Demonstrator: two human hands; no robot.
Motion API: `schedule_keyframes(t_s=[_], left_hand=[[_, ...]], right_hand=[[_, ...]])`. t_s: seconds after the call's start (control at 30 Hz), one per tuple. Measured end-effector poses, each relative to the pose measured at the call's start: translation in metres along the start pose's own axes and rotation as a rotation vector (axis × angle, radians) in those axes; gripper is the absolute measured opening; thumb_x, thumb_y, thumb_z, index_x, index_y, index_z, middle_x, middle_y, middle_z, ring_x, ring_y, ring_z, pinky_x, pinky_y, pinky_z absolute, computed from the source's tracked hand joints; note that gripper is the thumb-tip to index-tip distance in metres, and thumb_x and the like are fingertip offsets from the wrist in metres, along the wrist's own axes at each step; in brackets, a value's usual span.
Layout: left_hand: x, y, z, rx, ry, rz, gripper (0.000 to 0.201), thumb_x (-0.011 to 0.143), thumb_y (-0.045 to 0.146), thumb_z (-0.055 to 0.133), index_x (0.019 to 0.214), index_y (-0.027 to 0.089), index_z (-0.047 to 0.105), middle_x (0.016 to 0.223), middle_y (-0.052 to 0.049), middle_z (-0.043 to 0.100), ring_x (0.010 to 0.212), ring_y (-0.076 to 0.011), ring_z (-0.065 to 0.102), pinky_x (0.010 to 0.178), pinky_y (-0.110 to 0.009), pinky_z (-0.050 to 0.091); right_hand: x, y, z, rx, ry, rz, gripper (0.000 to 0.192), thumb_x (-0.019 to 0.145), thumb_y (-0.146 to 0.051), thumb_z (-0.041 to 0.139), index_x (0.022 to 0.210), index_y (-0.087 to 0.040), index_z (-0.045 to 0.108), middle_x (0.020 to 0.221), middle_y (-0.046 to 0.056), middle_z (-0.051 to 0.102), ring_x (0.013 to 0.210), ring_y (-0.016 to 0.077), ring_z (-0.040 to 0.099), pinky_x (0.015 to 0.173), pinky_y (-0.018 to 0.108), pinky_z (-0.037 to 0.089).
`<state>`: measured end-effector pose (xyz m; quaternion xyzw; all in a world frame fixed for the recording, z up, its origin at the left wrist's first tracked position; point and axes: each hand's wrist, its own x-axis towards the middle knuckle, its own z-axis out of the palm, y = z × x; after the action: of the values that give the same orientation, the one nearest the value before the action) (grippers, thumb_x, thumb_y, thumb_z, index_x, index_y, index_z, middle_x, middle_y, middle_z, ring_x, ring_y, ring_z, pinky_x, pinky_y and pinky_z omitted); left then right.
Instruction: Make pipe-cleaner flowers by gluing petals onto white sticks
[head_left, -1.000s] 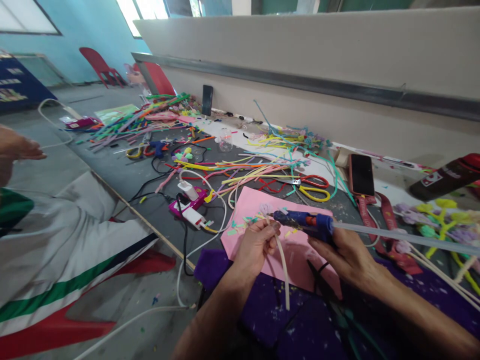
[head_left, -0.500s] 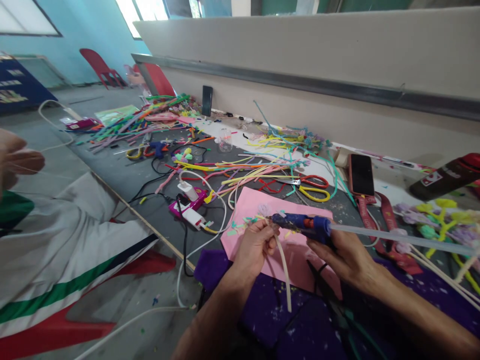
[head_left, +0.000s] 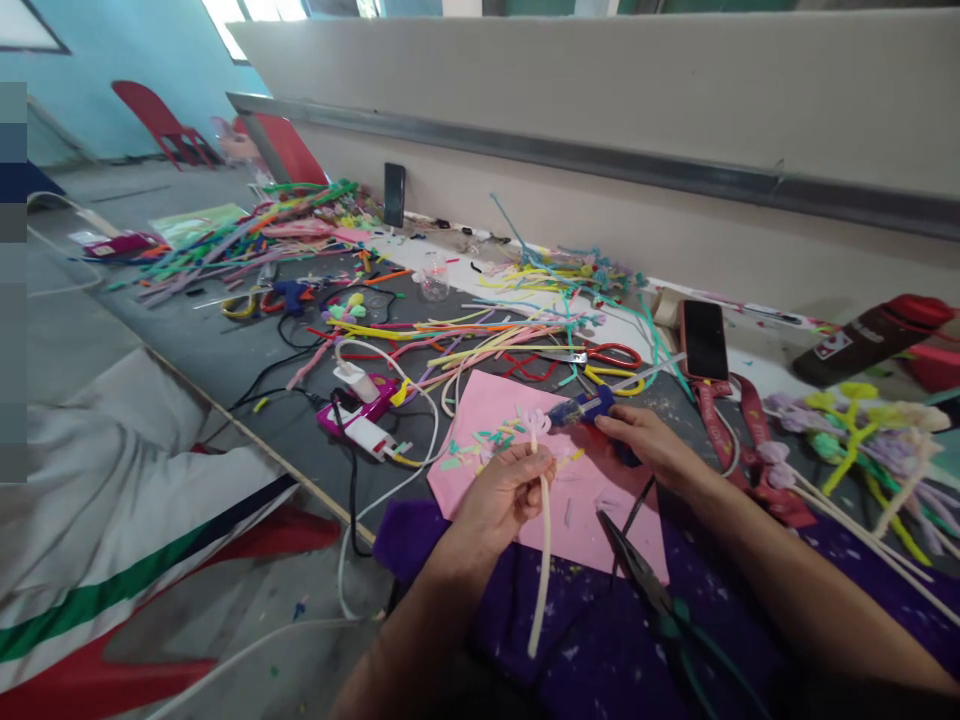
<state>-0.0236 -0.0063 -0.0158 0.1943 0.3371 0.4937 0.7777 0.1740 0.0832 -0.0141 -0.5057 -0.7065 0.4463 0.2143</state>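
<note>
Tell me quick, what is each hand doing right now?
Left hand: closed, pinching a cream pipe-cleaner stem with a pale flower on top.
Right hand: closed on the blue glue gun, over the pink sheet.

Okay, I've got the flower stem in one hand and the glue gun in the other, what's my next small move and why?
Probably let go of the glue gun: your right hand has it lying low on the pink sheet, nozzle pointing away from your body. Then bring that hand to the pale flower atop the cream stem pinched in your left hand, to press it.
</note>
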Motion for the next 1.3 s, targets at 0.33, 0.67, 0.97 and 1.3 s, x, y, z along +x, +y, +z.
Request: schedule_keyframes(t_s=[0.33,0.67,0.97,1.3], left_hand=[[0.0,-0.001,0.005,0.059,-0.024,-0.068,0.019,0.062,0.025,0.07,0.06,0.013,0.054,0.048,0.004,0.047,0.032,0.0004,0.029,0.031,-0.014,0.015],[0.0,-0.003,0.01,0.167,-0.06,-0.102,0.021,0.066,0.03,0.067,0.061,0.014,0.055,0.042,0.005,0.045,0.03,-0.0009,0.031,0.032,-0.015,0.016],[-0.003,-0.007,0.012,0.538,0.007,-0.035,0.029,0.071,0.042,0.06,0.072,0.014,0.067,0.044,0.004,0.048,0.029,-0.0028,0.026,0.032,-0.019,0.013],[-0.003,-0.013,0.01,1.035,0.126,0.106,0.032,0.073,0.041,0.055,0.053,0.018,0.062,0.042,0.003,0.047,0.042,-0.0101,0.04,0.044,-0.022,0.023]], right_hand=[[-0.03,-0.03,0.003,-0.195,0.128,-0.565,0.018,0.081,-0.032,0.057,0.092,-0.019,0.062,0.084,0.005,0.065,0.072,0.0147,0.06,0.061,0.025,0.047],[-0.044,-0.04,0.011,-0.115,-0.032,-0.774,0.013,0.083,-0.017,0.054,0.093,-0.018,0.062,0.081,0.005,0.066,0.075,0.0135,0.06,0.066,0.026,0.048],[-0.032,-0.037,-0.014,0.009,-0.107,-0.555,0.011,0.078,-0.027,0.062,0.077,-0.017,0.065,0.075,0.004,0.064,0.068,0.0135,0.057,0.062,0.026,0.045],[-0.02,-0.027,-0.021,0.078,-0.162,-0.469,0.011,0.076,-0.027,0.064,0.077,-0.016,0.066,0.075,0.003,0.061,0.071,0.0145,0.056,0.066,0.028,0.044]])
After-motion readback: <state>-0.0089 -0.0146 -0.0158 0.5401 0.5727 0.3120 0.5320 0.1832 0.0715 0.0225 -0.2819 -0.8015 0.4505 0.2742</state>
